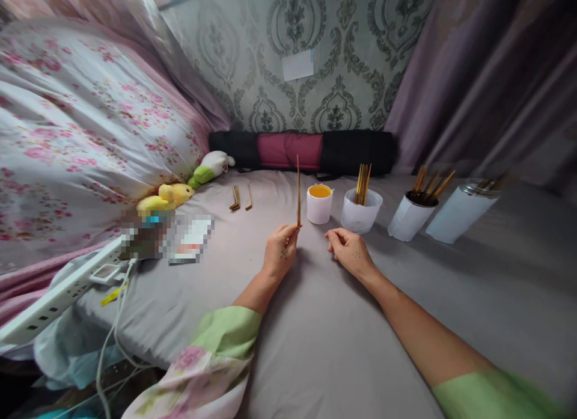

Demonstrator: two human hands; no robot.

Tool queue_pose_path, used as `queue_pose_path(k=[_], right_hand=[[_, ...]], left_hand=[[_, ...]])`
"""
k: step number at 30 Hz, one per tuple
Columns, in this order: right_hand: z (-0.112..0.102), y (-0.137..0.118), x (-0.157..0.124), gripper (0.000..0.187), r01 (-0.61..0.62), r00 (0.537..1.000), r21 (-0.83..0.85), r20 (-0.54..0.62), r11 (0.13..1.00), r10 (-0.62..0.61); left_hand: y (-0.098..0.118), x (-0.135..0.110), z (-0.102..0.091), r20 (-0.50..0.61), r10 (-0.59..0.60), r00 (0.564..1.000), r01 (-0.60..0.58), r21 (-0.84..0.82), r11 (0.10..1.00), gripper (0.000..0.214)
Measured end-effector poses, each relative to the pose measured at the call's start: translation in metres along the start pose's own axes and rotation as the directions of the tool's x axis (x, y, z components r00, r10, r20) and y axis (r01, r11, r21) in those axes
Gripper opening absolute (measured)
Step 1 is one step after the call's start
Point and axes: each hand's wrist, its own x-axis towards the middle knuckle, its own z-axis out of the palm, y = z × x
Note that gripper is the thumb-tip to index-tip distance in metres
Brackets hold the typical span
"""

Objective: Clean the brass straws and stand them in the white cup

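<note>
A thin, tapering golden-brown stick (298,193) stands upright, its lower end pinched in my left hand (282,250). My right hand (351,253) is closed, fingers curled together, over the grey sheet; whether anything is in it is hidden. Just beyond my hands sits a small white cup (319,208) with orange-yellow inside. Right of it, a wider white bowl (362,214) holds several golden sticks (363,184). Farther left on the sheet lie a small bunch of bent brown sticks (235,198) and a single similar one (249,198).
Two taller white-wrapped containers (410,217) (464,214) with brown sticks stand at the right. Along the wall lies a black and maroon roll (291,150). Plush toys (166,196), a blurred packet (192,238) and a white power strip (67,287) with cables are at the left.
</note>
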Motion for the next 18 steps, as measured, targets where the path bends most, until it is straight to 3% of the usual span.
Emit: queue_pose_path(k=[7,18], right_hand=[[0.0,0.0,-0.001,0.033,-0.005,1.0,0.086,0.0,0.996,0.005],[0.0,-0.014,-0.003,0.03,-0.049,0.999,0.329,0.023,0.943,0.043]], left_hand=[[-0.002,-0.001,-0.002,0.003,0.095,0.995,-0.094,0.188,0.978,0.028],[0.005,-0.005,-0.006,0.13,0.182,0.975,-0.22,0.416,0.882,0.029]])
